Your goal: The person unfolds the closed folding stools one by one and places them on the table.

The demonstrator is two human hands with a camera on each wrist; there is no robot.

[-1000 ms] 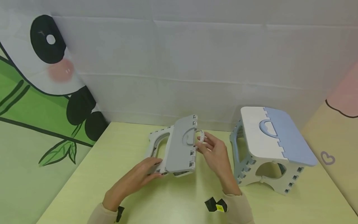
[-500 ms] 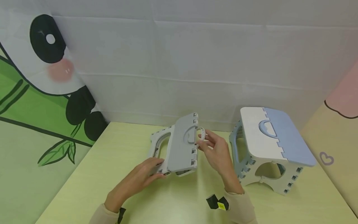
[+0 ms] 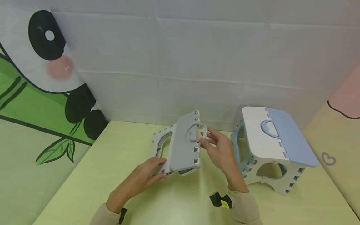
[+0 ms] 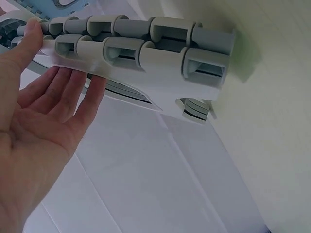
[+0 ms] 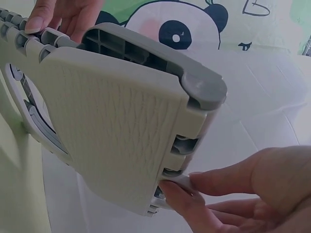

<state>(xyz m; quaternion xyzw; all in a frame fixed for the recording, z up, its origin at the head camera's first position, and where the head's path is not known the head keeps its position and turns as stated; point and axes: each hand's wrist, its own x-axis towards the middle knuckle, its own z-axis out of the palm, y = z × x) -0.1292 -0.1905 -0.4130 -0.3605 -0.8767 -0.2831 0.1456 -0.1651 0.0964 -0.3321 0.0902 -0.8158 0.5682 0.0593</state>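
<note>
A grey and white folding step stool (image 3: 182,142), folded flat, leans tilted over the table. My left hand (image 3: 142,175) grips its hinged leg end, thumb on one side and fingers on the other; the left wrist view shows the row of hinge knuckles (image 4: 150,36) there. At the opposite edge, my right hand (image 3: 220,150) pinches the stool's white loop handle (image 3: 204,130) between thumb and fingers. The right wrist view shows the textured white panel (image 5: 112,116) of the stool, and the right fingertips partly hide the handle.
A second folding stool (image 3: 270,137), white and blue, stands unfolded to the right, close to my right forearm. The pale yellow table (image 3: 112,147) meets a grey-white cloth backdrop (image 3: 168,62) behind. A panda print (image 3: 50,78) covers the left side.
The folded stool and both hands have shifted slightly right, with the handle edge a little higher. Both hands keep the same hold. The unfolded stool has stayed in place.
</note>
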